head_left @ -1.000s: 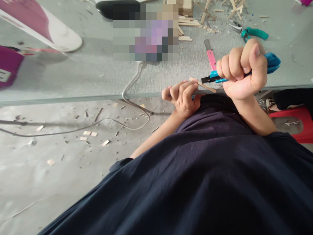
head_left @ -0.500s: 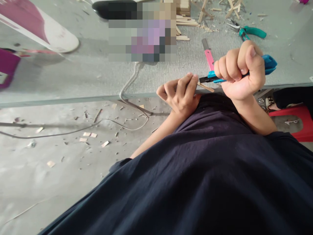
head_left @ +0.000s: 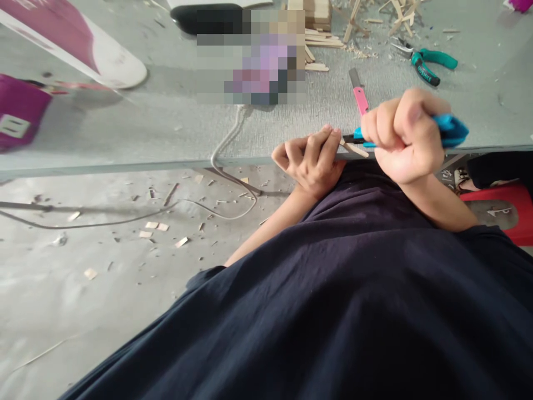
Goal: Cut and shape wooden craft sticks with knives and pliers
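My right hand (head_left: 410, 136) is closed around a blue utility knife (head_left: 454, 131), with the handle end sticking out past the thumb side. The black front of the knife reaches the fingertips of my left hand (head_left: 312, 161). Those fingers are pressed down at the table's front edge on a thin wooden craft stick (head_left: 357, 149), whose free end points right, below the knife. Where the blade meets the stick is too small to tell. Just beyond my right hand lies a pink folding knife (head_left: 361, 101) with its grey blade out.
Teal-handled pliers (head_left: 428, 64) lie at the back right. Behind are wooden sticks (head_left: 320, 40) and shavings. A white cable (head_left: 225, 139) runs over the table edge. A purple box (head_left: 20, 111) stands left, and a red stool (head_left: 516, 214) is at the right.
My right hand has tilted and dropped slightly toward me with the utility knife, uncovering more of the pliers. My left hand holds its place on the craft stick; the view has shifted slightly.
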The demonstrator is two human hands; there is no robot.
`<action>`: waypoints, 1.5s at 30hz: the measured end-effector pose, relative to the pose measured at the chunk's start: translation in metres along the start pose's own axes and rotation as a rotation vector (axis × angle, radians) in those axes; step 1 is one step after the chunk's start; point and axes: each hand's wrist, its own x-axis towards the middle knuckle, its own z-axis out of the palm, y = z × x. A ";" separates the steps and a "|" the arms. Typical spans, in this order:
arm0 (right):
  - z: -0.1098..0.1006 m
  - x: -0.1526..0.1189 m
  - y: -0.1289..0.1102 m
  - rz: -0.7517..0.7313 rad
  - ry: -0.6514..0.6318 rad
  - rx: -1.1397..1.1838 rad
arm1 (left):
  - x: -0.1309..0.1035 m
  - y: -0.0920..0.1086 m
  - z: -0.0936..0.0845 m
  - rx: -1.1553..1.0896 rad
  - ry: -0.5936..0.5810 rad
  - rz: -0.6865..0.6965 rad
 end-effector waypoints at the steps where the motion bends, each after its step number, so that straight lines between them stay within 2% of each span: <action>1: 0.000 0.001 -0.006 0.115 0.002 -0.050 | 0.000 0.001 0.000 -0.001 0.007 0.002; 4: -0.001 0.009 -0.022 0.350 0.004 -0.114 | 0.001 0.003 -0.001 -0.030 0.015 0.007; 6: -0.001 0.016 -0.029 0.392 0.002 -0.105 | 0.001 0.003 -0.001 -0.050 0.006 0.001; 18: 0.005 0.023 -0.046 0.346 0.010 -0.041 | -0.001 0.002 0.001 -0.024 0.003 0.004; 26: 0.007 0.025 -0.040 0.305 0.019 -0.009 | -0.004 -0.008 0.011 0.023 0.046 0.045; 31: -0.002 0.012 -0.032 0.289 0.037 0.009 | -0.004 -0.008 0.014 -0.014 0.070 0.022; 35: -0.011 -0.011 -0.010 0.215 0.044 0.004 | -0.002 -0.005 0.011 -0.048 0.042 -0.021; 39: -0.014 -0.024 0.027 -0.065 0.135 0.029 | 0.001 -0.002 0.008 -0.067 0.014 -0.033; 41: -0.012 -0.025 0.038 -0.165 0.187 0.046 | 0.002 0.000 0.006 -0.059 0.009 -0.037; 43: -0.009 -0.023 0.036 -0.183 0.205 0.024 | 0.002 0.001 0.005 -0.060 -0.016 -0.052; 45: -0.004 -0.020 0.020 -0.178 0.223 -0.041 | 0.003 0.003 0.004 -0.070 -0.044 -0.063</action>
